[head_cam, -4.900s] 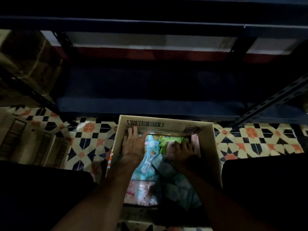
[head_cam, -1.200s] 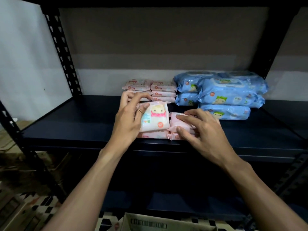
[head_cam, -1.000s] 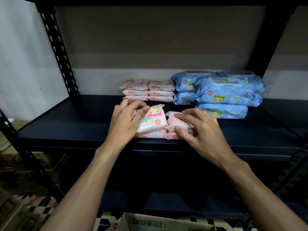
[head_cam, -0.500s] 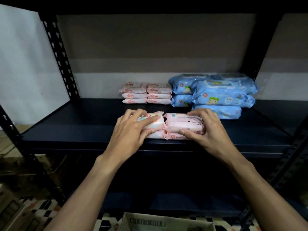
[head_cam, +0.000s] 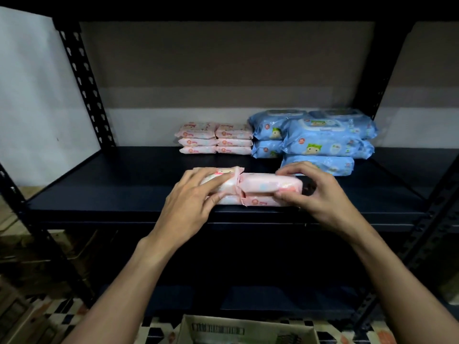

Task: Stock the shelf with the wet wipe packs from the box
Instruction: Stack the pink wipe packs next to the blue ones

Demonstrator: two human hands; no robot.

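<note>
Pink wet wipe packs (head_cam: 263, 186) lie in two short side-by-side stacks near the front edge of the dark shelf board (head_cam: 119, 184). My left hand (head_cam: 191, 204) lies over the left stack, fingers on top and thumb at its front. My right hand (head_cam: 318, 194) grips the right end of the right stack, fingers on top and thumb underneath. The cardboard box (head_cam: 248, 330) stands on the floor below, only its far rim showing.
At the back of the shelf stand stacked pink packs (head_cam: 216, 139) and, to their right, larger blue packs (head_cam: 320, 140). Black perforated uprights (head_cam: 84, 83) frame the bay. A lower shelf (head_cam: 248, 299) and patterned floor tiles (head_cam: 64, 316) lie beneath.
The left pack, tilted upright a second ago, now lies flat on its stack. Both hands have closed in on the two front stacks.
</note>
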